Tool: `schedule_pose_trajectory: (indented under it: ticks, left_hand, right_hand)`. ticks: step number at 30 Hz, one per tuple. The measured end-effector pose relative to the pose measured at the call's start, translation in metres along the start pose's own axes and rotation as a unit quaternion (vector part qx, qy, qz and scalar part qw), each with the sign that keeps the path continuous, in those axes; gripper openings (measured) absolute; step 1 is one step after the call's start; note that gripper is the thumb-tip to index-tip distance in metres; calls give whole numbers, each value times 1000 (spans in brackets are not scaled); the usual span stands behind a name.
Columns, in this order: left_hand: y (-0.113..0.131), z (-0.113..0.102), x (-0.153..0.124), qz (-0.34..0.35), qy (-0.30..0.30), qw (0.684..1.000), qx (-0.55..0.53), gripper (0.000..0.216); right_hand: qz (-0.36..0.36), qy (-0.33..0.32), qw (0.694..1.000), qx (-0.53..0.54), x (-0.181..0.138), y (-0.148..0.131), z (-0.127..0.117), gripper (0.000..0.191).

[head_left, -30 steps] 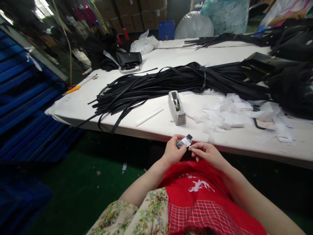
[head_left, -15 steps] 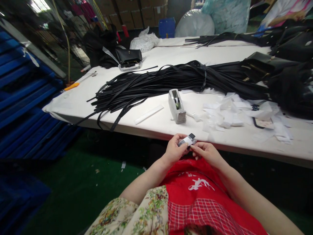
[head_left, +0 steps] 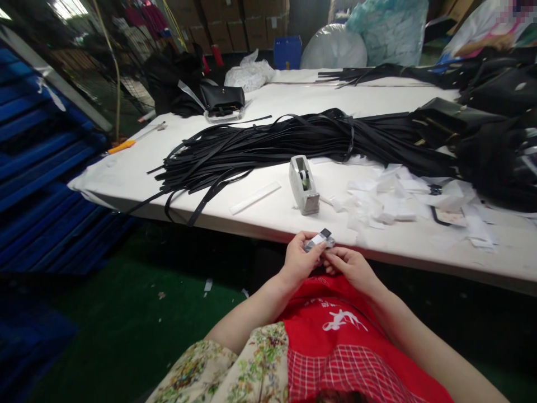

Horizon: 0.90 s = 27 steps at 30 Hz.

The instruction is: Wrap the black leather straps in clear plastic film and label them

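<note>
From my remote seat I have the left hand (head_left: 299,257) holding a small banded packet (head_left: 318,239), pinched between thumb and fingers, pale around its middle and dark at its far end. The right hand (head_left: 351,267) is drawn in narrow, thumb and fingertips together at the packet's near right side; whether anything sits between them I cannot tell. To work this well, I'd let the left do nothing but hold firm, with its thumb close to the pale part so the packet can't twist, and have the right make small, light fingertip movements; pressing too hard could crease or shift the wrapping. I'd also bring the right fingertips slightly apart, since they hide the very edge they are working at. The packet lies between the two hands, more in the left's grasp, just in front of the red apron (head_left: 346,319) and short of the near edge of the table (head_left: 121,182). Straight beyond the hands stands the tape dispenser (head_left: 304,187); a white strip (head_left: 255,198) lies beyond and to their left, crumpled white scraps (head_left: 390,198) beyond and to their right, and farther out the heap of black straps (head_left: 260,145).
</note>
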<state>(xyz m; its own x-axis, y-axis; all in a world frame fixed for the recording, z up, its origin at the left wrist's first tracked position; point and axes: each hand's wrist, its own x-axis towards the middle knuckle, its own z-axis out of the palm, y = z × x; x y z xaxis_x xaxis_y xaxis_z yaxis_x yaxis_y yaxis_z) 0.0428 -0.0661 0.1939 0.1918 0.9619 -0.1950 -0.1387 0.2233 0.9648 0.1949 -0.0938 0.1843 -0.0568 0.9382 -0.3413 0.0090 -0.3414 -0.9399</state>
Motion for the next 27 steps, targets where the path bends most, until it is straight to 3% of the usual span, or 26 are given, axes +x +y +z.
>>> schedule_pose_trajectory:
  ticks: [4, 8, 11, 15, 19, 22, 27]
  left_hand:
    - [7, -2, -4, 127, -18, 984, 126, 26]
    - [13, 3, -15, 287, -25, 930, 229, 18]
    - [13, 9, -23, 349, -36, 898, 264, 24]
    - [10, 11, -24, 336, -11, 904, 265, 44]
    - [12, 8, -17, 241, -5, 941, 236, 70]
    - [12, 5, -12, 204, -35, 953, 222, 72]
    - [10, 3, -6, 217, -19, 963, 162, 67]
  right_hand:
    - [-8, -2, 999, 43, 1, 1, 2, 50]
    - [-40, 26, 996, 74, 3, 2, 3, 45]
    - [-65, 49, 993, 88, 5, 1, 2, 37]
    - [-75, 50, 990, 111, -1, -5, 0, 28]
    - [-15, -46, 965, 259, -14, -11, -1, 32]
    - [24, -118, 925, 360, -19, -11, -2, 33]
    - [32, -125, 896, 424, -21, -9, 2, 33]
